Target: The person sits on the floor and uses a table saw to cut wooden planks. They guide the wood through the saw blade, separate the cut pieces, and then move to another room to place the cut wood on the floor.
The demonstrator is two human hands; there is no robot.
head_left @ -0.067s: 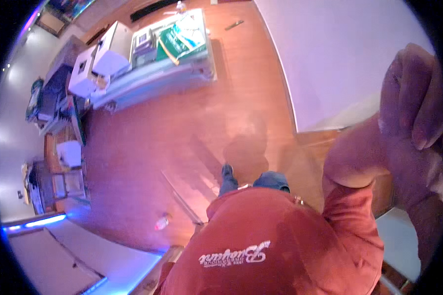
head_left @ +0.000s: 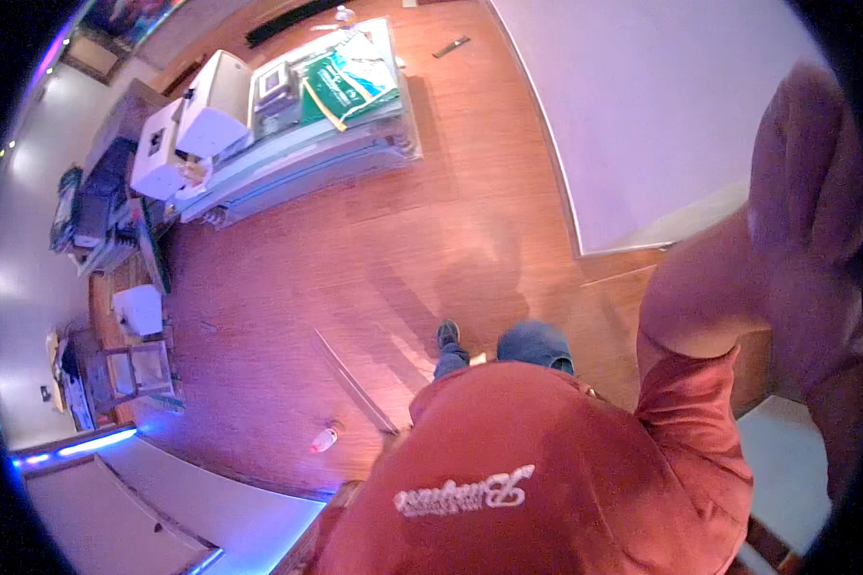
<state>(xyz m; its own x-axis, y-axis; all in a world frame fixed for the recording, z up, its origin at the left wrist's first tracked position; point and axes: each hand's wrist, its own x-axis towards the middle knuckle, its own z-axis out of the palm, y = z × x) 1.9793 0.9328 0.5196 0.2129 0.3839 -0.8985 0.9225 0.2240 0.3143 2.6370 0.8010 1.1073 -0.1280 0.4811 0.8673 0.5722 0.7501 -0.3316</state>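
Observation:
My right arm is bent and raised in a red sleeve, with my right hand [head_left: 810, 177] large and dark at the right rim, close to the camera. Its fingers look curled and pressed together; anything inside them is hidden. Beside my torso on the left, a small part of my left hand [head_left: 390, 439] shows, the rest being behind the red shirt [head_left: 547, 460]. From it a long thin strip [head_left: 353, 383] slants out over the wooden floor, apparently held at its near end.
A bottle [head_left: 325, 439] lies on the floor to my left. Farther left stands a low stack of panels [head_left: 307, 168] bearing white boxes [head_left: 216, 103] and a green-and-white bag [head_left: 340, 91]. A large white panel [head_left: 662, 115] rises ahead on the right. Blue-lit boards [head_left: 221, 479] are at lower left.
The view has shifted slightly. My right hand has moved a little toward the right rim and looks darker; the strip stays by my left side.

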